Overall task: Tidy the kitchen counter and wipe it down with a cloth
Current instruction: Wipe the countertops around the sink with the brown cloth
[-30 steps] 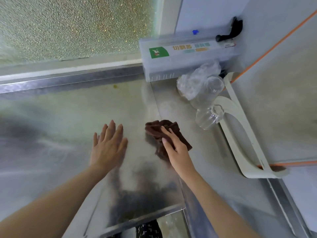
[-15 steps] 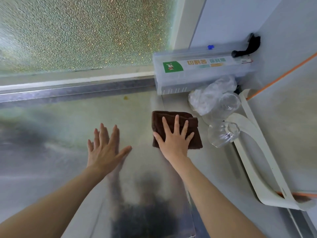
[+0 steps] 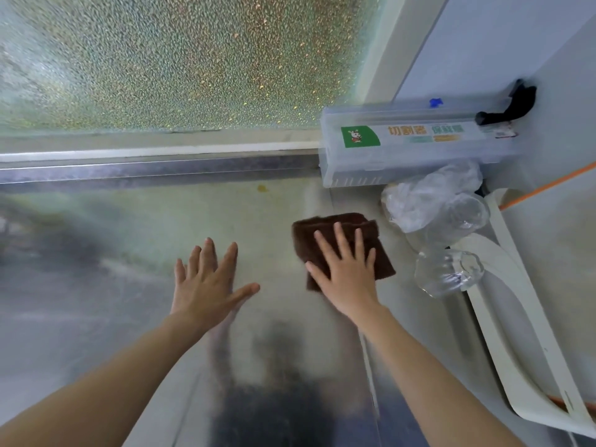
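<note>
Cloth (image 3: 342,245), brown and folded, lies on the steel surface (image 3: 113,253) under the flat right hand (image 3: 346,277); left hand (image 3: 206,282) spread, empty. Wiping underway; the yellow speck (image 3: 262,188) farther left likely needs the next pass.

This is a kitchen, most likely in a home: the work surface is a brushed stainless-steel tabletop (image 3: 106,285) with a raised metal lip at the back, running under a window of pebbled frosted glass (image 3: 180,59). In the far right corner sits a clear plastic cling-film cutter box (image 3: 416,150) with a green label and printed Chinese characters, and just in front of it lie crumpled clear plastic bags (image 3: 429,195) and clear drinking glasses (image 3: 445,272) on their sides. A folded brown cleaning cloth (image 3: 371,235) lies flat on the steel, and plain pale walls (image 3: 483,43) close in the corner.
</note>
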